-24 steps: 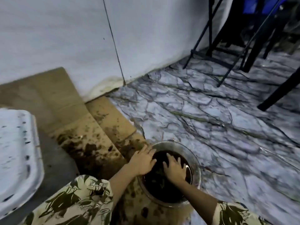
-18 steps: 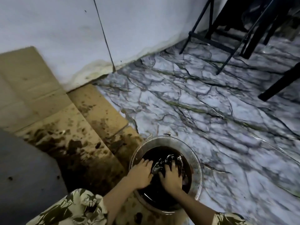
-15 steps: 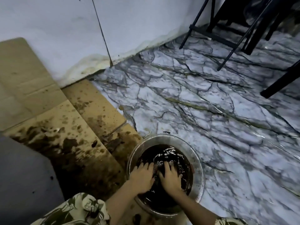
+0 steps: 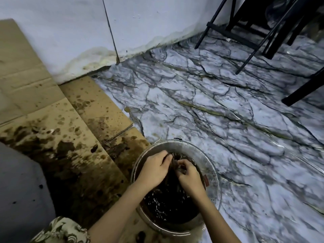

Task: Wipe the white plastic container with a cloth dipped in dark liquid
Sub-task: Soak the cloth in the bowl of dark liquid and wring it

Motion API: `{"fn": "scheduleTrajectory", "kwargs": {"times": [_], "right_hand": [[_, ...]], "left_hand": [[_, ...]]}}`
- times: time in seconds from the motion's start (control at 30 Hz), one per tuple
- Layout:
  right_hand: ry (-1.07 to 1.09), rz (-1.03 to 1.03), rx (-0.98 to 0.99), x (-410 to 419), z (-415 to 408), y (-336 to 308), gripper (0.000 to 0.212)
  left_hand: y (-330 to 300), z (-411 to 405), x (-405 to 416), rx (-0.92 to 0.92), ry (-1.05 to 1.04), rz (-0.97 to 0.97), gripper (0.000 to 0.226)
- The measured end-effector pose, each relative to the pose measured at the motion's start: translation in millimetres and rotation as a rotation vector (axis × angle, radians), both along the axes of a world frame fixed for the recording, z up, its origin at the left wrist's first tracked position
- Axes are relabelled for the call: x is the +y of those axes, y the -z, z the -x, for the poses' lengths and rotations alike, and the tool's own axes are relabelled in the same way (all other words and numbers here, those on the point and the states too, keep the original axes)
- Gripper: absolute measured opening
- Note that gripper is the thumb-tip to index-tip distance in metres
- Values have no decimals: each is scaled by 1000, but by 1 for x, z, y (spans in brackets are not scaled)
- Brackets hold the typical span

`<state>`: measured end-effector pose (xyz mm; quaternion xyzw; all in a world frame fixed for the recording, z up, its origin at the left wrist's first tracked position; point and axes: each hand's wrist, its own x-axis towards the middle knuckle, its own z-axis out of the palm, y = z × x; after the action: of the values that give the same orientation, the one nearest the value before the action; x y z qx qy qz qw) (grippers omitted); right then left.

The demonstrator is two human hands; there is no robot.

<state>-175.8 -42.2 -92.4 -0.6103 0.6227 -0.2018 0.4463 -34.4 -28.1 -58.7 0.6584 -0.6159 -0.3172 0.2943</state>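
While both hands meet over the clear bowl [image 4: 213, 165] at six o'clock, left hand [image 4: 153, 170] and right hand [image 4: 188, 177] curl, gripping the soaked dark cloth [image 4: 173, 162] between them; dark liquid [image 4: 168, 206] beneath; stained cardboard [image 4: 70, 130] at nine o'clock

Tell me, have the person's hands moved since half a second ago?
Yes. Both hands have lifted off the dark liquid, judged against the bowl's rim, now pinching the soaked cloth.
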Motion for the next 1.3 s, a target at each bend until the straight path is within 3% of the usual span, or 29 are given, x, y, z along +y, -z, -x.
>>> {"fn": "scheduleTrajectory", "kwargs": {"times": [0.17,0.3,0.37,0.43,0.5,0.57,0.63,0.77,0.87,0.93,1.0,1.07,1.2,1.3], "right_hand": [[84,32,-209,5,-2,-33,48],[1,97,-241,-1,1,-58,13],[44,105,-326,-5,6,-72,16],[81,99,-447,-9,8,-88,15],[77,122,-473,-11,8,-95,18],[104,156,-467,-12,9,-94,21],[160,199,-488,-12,12,-95,23],[232,297,-501,-18,20,-107,23],[230,406,-333,-23,27,-107,13],[194,437,-145,-22,29,-99,15],[122,375,34,-16,29,-82,21],[11,255,210,-9,27,-55,28],[-259,-25,409,8,11,15,45],[-360,-137,548,22,2,42,58]], "left_hand": [[-38,2,-9,54,130,88,19],[-53,-8,-8,380,84,42,24],[-55,-16,-7,475,70,7,26],[-51,-24,-7,333,122,-72,28],[-39,-31,-5,-14,160,-84,30],[-28,-40,-3,-214,140,-104,31],[-25,-47,-1,-204,92,-180,31],[-51,-49,-5,12,68,-179,17],[-78,-33,-9,208,38,-155,18],[-85,-23,-12,199,-22,-86,20],[-76,-18,-16,36,27,3,15],[-46,-16,-15,-215,102,-23,28],[29,1,3,-549,301,-236,37],[56,7,19,-704,446,-368,62]]}}
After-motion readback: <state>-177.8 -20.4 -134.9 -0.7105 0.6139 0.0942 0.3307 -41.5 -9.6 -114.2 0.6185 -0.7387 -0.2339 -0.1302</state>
